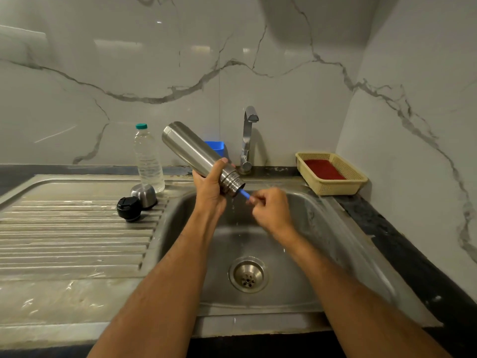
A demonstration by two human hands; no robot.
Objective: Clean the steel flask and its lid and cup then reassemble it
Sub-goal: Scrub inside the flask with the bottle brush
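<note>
— Look at the steel flask: it's up over the sink basin, tilted, base toward the wall and open mouth pointing down at the right hand.

— The left hand is wrapped round it just above the threaded neck. Wet steel, one hand; if that grip slackens, I'd say it slides straight into the basin.

— And the right hand?

— Fingers pinched on a blue handle that runs into the mouth (a bottle brush, I'd guess, the head is hidden inside). Push too hard and it could knock the flask out of the left hand, or the handle could slip through wet fingers.

— Droplets are already falling under the neck.

— Yes, so splashing is likely. The black lid and the steel cup sit on the draining board, touching or nearly so, close to the basin's edge. A careless elbow could sweep them in, or tip the plastic water bottle standing just behind them.
</note>
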